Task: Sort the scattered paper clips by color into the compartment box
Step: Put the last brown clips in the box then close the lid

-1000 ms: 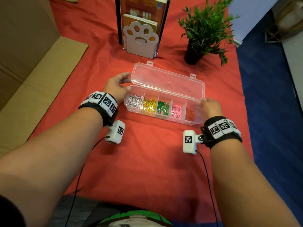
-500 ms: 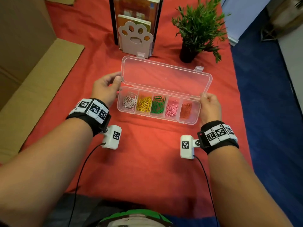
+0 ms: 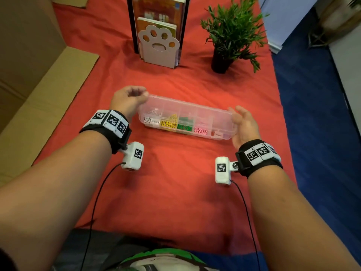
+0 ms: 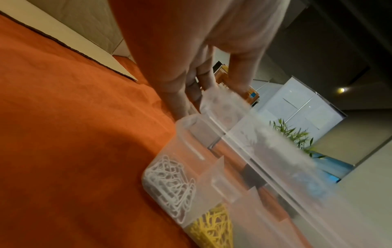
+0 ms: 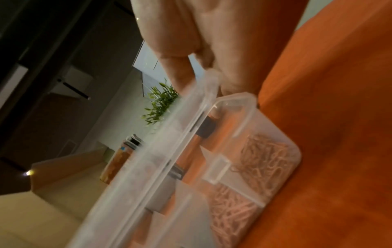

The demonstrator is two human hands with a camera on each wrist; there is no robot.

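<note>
the clear compartment box (image 3: 185, 116) lies on the red cloth (image 3: 175, 173) between the two hands, its lid (image 4: 265, 139) tilted down over the tray, not fully shut. the left hand (image 3: 128, 100) holds the lid's left end with curled fingers (image 4: 239, 73); the right hand (image 3: 244, 124) pinches the lid's right end. white (image 4: 169, 182), yellow (image 3: 169, 123), green (image 3: 184, 124), pink (image 3: 201, 131) and orange paper clips (image 5: 263, 156) sit in separate compartments.
</note>
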